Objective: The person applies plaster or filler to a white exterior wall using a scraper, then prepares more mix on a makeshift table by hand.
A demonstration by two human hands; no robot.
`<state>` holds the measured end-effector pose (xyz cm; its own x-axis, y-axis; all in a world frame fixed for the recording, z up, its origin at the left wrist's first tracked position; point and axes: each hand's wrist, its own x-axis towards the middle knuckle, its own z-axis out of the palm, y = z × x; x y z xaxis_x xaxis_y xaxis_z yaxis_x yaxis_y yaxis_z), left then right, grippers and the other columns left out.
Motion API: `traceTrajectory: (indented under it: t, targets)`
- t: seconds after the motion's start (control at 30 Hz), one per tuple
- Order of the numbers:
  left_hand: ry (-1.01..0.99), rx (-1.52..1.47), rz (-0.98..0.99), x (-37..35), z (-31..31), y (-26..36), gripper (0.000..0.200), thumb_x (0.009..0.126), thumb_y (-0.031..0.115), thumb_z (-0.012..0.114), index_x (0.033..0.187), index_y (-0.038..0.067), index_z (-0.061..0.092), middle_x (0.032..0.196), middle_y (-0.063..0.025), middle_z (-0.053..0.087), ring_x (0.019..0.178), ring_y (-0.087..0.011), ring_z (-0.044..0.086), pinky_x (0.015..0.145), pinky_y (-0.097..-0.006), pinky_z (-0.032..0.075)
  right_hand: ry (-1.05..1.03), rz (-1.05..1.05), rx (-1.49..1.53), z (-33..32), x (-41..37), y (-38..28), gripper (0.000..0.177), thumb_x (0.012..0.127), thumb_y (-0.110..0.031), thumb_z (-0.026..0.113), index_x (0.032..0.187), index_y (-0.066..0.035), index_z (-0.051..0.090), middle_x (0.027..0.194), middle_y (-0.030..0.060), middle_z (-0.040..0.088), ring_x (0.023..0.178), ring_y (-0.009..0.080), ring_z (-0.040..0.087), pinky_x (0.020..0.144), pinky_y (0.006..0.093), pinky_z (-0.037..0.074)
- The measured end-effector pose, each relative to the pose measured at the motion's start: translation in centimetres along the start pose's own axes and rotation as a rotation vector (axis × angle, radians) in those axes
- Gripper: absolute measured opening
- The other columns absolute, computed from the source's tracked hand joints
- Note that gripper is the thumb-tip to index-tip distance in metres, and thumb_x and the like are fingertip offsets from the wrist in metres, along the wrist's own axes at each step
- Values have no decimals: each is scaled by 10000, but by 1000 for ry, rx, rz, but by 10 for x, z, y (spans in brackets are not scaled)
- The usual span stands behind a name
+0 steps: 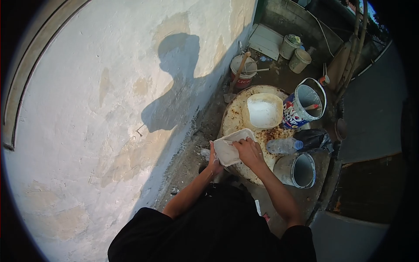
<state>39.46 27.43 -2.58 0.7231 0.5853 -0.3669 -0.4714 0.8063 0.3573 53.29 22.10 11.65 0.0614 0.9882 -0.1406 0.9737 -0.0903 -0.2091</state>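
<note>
My left hand [214, 164] grips the lower left side of a shallow whitish plastic tub [228, 151], which is tilted toward me. The tub's inside looks coated with pale residue. My right hand [249, 153] reaches over the tub's right side with its fingers bent down against the inside; whatever they may hold is hidden. Just beyond the tub, a cream square basin [271, 105] with white powder or paste in it rests on a round, rust-stained drum top [233, 114].
On the right stand a handled paint bucket [293, 111], a clear bottle [280, 146] lying down, a black plastic bag [315, 139] and a grey bucket [286, 169]. A patchy white wall [87, 109] rises at left. Behind is a bucket with tools [244, 79].
</note>
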Motion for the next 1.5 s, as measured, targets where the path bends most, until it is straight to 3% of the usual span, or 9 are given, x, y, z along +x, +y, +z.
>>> traceTrajectory:
  t: [0.13, 0.33, 0.63, 0.83, 0.97, 1.03, 1.5]
  targets:
    - [-18, 17, 23, 3, -6, -1, 884, 886, 767, 258, 1395, 62, 419, 1362, -146, 515, 1250, -308, 511, 1077, -488, 387, -47, -63, 7, 4, -3, 0, 279, 840, -92, 540, 1076, -140, 682, 1013, 59, 686, 1003, 271, 612, 816, 431, 506]
    - [2, 2, 46, 2, -6, 1, 893, 886, 767, 253, 1413, 61, 397, 1370, -155, 506, 1246, -311, 513, 1081, -484, 385, 99, -13, 83, -4, 0, 8, 269, 832, -80, 540, 1051, -124, 690, 969, 62, 690, 981, 261, 619, 803, 427, 510]
    - [17, 32, 77, -2, -1, 9, 874, 892, 761, 259, 1390, 61, 423, 1335, -150, 535, 1220, -302, 534, 1061, -467, 409, 45, -126, 37, 8, 3, -4, 260, 821, -75, 556, 1037, -128, 691, 919, 68, 692, 933, 274, 631, 764, 433, 519]
    - [70, 34, 113, -8, 6, 16, 864, 897, 758, 249, 1373, 64, 448, 1305, -141, 557, 1204, -287, 544, 1047, -467, 419, 145, 7, 12, -13, 7, -6, 248, 838, -76, 538, 1026, -126, 692, 914, 72, 689, 938, 277, 630, 759, 439, 518]
    - [140, 52, 146, -8, 8, 19, 864, 899, 757, 245, 1372, 62, 448, 1305, -144, 557, 1203, -289, 545, 1043, -467, 422, 25, -47, -43, 0, 12, -15, 264, 842, -79, 529, 1042, -139, 691, 950, 60, 686, 961, 266, 624, 772, 430, 515]
    - [74, 22, 145, -11, 4, 21, 849, 913, 737, 250, 1366, 45, 441, 1299, -143, 558, 1193, -281, 552, 1044, -440, 424, -15, -111, -34, 4, 16, -19, 274, 842, -82, 532, 1055, -149, 690, 972, 52, 684, 972, 258, 622, 780, 425, 511]
    - [26, 39, 128, -16, 15, 33, 856, 930, 713, 239, 1394, 12, 396, 1340, -176, 524, 1216, -303, 538, 1051, -446, 425, -64, -192, -59, -19, 21, 0, 260, 859, -97, 543, 1053, -175, 698, 1004, 1, 675, 1039, 211, 593, 817, 413, 494]
